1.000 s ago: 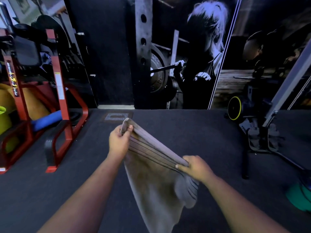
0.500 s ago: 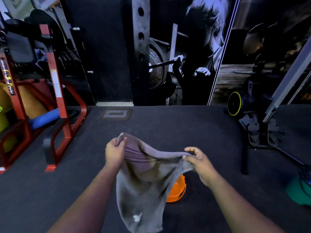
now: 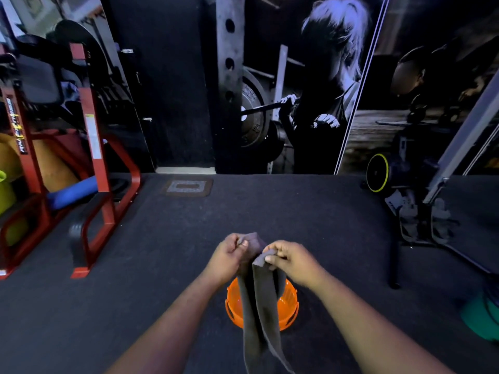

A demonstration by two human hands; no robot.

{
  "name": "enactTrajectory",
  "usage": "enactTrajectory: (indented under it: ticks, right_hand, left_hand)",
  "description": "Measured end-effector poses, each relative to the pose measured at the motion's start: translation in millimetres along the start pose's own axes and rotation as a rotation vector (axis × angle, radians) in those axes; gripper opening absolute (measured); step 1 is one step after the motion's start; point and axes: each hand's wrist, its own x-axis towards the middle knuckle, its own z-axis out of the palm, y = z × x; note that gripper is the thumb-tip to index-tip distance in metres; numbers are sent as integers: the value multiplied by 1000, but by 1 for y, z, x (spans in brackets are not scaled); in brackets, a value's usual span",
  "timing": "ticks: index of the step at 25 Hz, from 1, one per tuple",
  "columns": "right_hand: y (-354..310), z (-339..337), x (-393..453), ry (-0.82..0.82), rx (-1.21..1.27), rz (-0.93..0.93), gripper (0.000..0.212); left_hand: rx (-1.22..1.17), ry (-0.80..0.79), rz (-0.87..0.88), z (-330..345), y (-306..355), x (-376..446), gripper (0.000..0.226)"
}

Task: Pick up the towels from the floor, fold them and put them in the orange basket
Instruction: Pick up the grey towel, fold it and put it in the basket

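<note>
towel [image 3: 259,300] pinched by both hands [image 3: 259,256]

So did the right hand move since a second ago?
Yes. The right hand has swung left to meet the left hand, folding the grey towel in half above the orange basket.

You won't find much you can read here. The red rack [image 3: 93,136] on your left carries a black strip with lettering running up its near upright [image 3: 16,125], but it is too blurred to make out. A pale label [image 3: 91,136] on the next upright is also illegible. The weight plate [image 3: 252,114] in the wall mural has raised markings, too small to read.
</note>
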Motion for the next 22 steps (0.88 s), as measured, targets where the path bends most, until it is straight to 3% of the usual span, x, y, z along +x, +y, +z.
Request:
enactTrajectory:
  ticks: [1,2,4,7,14,18,22]
  right_hand:
    - [1,1,2,37,-98,-13,5]
    - [0,0,2,97,-204,-19,9]
    - [-1,-7,4,203,-395,-59,30]
    - [-2,-11,7,252,-484,-132,44]
    - [-7,-8,13,169,-367,-83,45]
    - [-15,-12,13,33,-485,-26,42]
    - [-7,-25,4,-48,-626,-19,48]
  left_hand:
    - [29,4,16,4,-1,-1,18]
    - [39,6,25,7,-1,-3,18]
    - [-7,-44,45,13,3,-4,18]
    - [-107,-116,13,16,12,-9,14]
    - [-100,-285,7,12,19,-14,23]
    - [106,-176,115,7,19,-13,18]
    - [117,-83,149,0,23,-9,21]
